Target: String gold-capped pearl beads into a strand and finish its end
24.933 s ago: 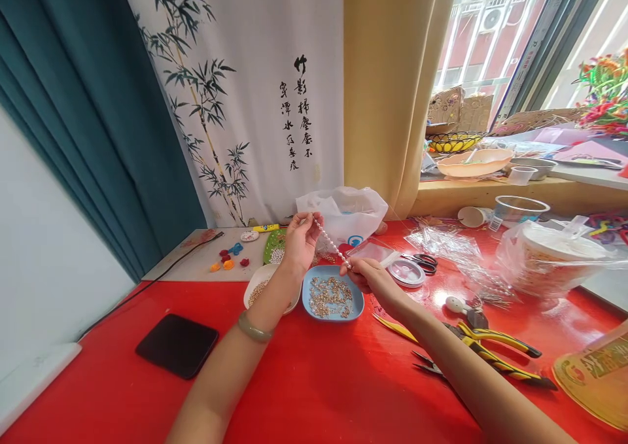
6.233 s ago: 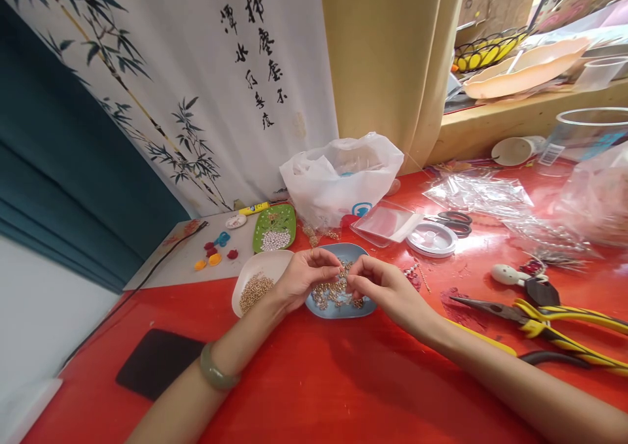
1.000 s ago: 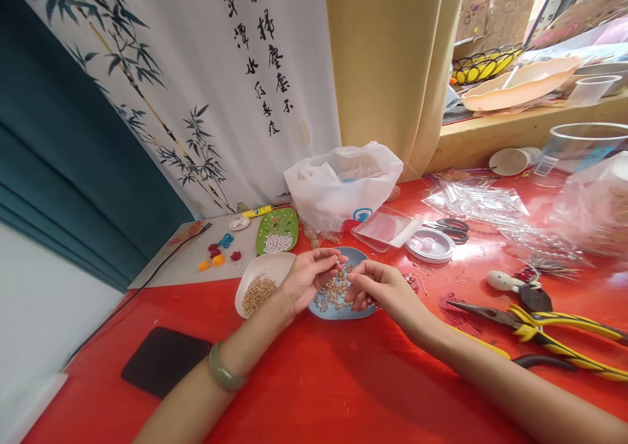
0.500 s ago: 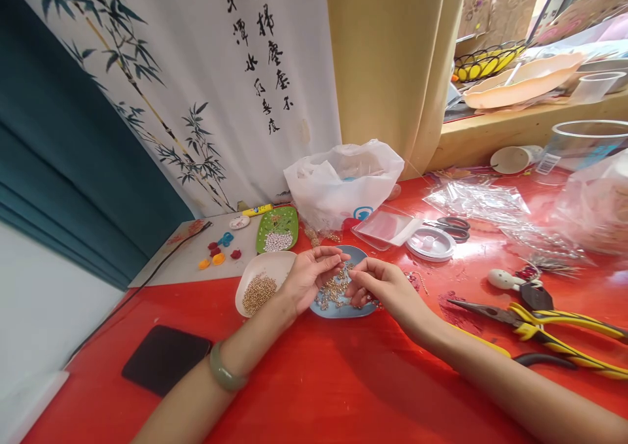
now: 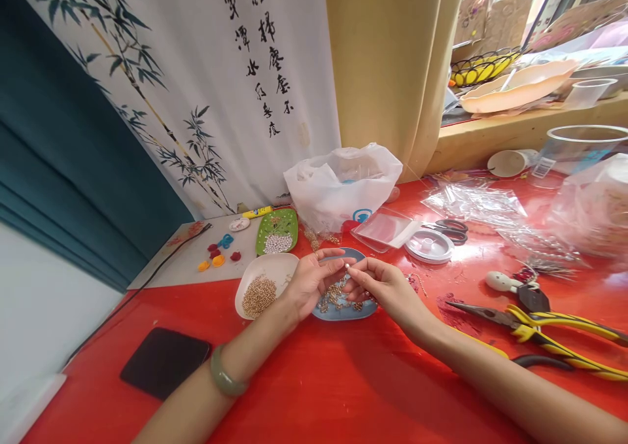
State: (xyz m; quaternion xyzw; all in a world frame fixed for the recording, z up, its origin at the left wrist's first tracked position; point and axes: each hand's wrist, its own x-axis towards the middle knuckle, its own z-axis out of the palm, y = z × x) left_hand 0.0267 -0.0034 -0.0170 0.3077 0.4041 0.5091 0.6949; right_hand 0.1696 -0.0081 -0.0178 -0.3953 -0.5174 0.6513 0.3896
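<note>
Over the blue plate (image 5: 338, 312) my two hands meet at the fingertips. A tiny white bead (image 5: 347, 267) shows between them, at the thumb and forefinger of my right hand (image 5: 380, 282), which is closed in a pinch. My left hand (image 5: 314, 279) wears a green bangle (image 5: 226, 373) at its wrist; its thumb and fingers close together beside the bead, and what they grip is too small to name. Gold and clear beaded pieces (image 5: 335, 295) lie on the plate. Just left, a cream dish (image 5: 241, 286) holds a heap of small gold beads (image 5: 259, 296).
A green tray (image 5: 293, 229) with pearly beads stands behind. Farther back is a white plastic bag (image 5: 338, 189). Right are a white spool (image 5: 430, 245), scissors (image 5: 451, 231) and yellow-black pliers (image 5: 534, 326). A black phone (image 5: 165, 363) lies at left on the red table (image 5: 294, 392).
My fingertips have come together, and a white bead now shows between them. The view has shifted slightly; the dishes and tools stay in place.
</note>
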